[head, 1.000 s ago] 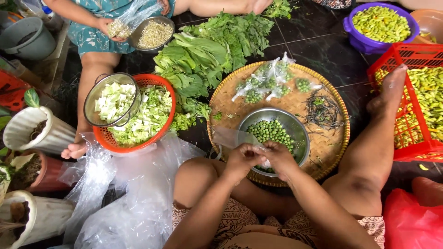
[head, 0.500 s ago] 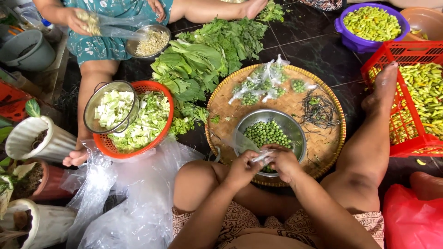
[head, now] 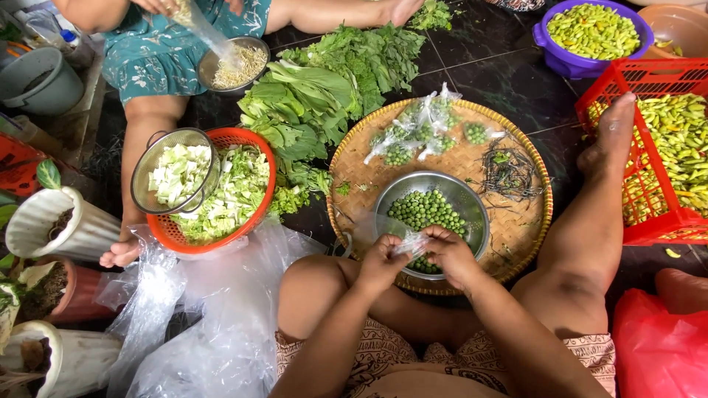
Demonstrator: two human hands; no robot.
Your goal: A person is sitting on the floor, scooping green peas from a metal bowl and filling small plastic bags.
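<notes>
Together, the left hand (head: 383, 259) and right hand (head: 450, 254) pinch a small clear plastic bag (head: 411, 245) between closed fingers, just above the round steel bowl (head: 472, 206) of green peas (head: 424, 210) on the woven bamboo tray (head: 531, 177).

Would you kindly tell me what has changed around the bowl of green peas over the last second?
Both hands, left hand and right hand, have closed on a small clear bag and stay at the near rim of the metal bowl. Across the floor, the other person's clear bag now tips toward their bowl of sprouts. The woven tray and red baskets stayed put.
</notes>
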